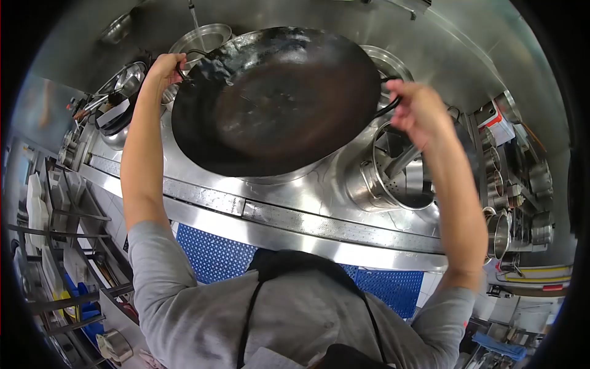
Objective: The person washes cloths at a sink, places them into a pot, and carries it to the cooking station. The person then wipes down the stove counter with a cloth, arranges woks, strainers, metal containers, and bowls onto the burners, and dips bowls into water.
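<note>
Over the middle of the steel counter, in the head view, the person is holding a broad wok, its inside facing up toward the camera. The metal is showing black and dull around the near wall, rusty brown across the bowl, and greyish and patchily shiny along the far rim. The wall is curving smoothly down to a round bottom; whether the underside is touching the counter, I cannot tell.

At the left, the left hand is closing its fingers around the wok's left handle, a dark metal loop. At the right, the right hand is blurring, but its fingers are curling around the right handle, a similar black loop, with the thumb side hard to make out. Both forearms are reaching forward from short grey sleeves.

Just beside the wok, near and right, a cylindrical steel pot is standing with metal tools inside, one of them pierced with small holes. Along the near side, a ridged strip is running across the polished counter, beaded with bright specks. Below it, a blue mat is showing its openwork pattern on the floor.
</note>
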Action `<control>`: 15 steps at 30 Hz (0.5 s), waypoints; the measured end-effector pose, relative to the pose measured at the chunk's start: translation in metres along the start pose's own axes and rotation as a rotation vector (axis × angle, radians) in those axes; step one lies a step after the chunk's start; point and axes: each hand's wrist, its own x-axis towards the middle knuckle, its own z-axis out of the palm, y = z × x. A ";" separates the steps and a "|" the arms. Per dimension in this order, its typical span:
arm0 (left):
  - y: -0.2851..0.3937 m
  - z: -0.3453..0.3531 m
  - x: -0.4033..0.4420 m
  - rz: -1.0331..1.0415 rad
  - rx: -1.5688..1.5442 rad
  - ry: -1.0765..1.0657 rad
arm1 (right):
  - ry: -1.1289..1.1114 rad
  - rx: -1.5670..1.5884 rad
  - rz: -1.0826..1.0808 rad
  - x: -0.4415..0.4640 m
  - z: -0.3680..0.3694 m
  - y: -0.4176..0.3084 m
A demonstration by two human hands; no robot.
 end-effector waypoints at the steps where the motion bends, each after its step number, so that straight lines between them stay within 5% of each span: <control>1: -0.012 0.002 0.012 -0.028 -0.051 0.020 | -0.050 -0.039 0.031 -0.002 0.008 0.020; 5: -0.036 0.015 0.051 -0.056 -0.225 -0.013 | -0.074 0.004 0.149 0.000 0.039 0.139; 8: -0.048 0.042 0.099 -0.036 -0.066 0.088 | -0.099 0.064 0.183 0.005 0.048 0.203; 15: -0.028 0.126 0.144 0.097 -0.127 0.113 | -0.087 0.299 0.321 -0.012 0.075 0.228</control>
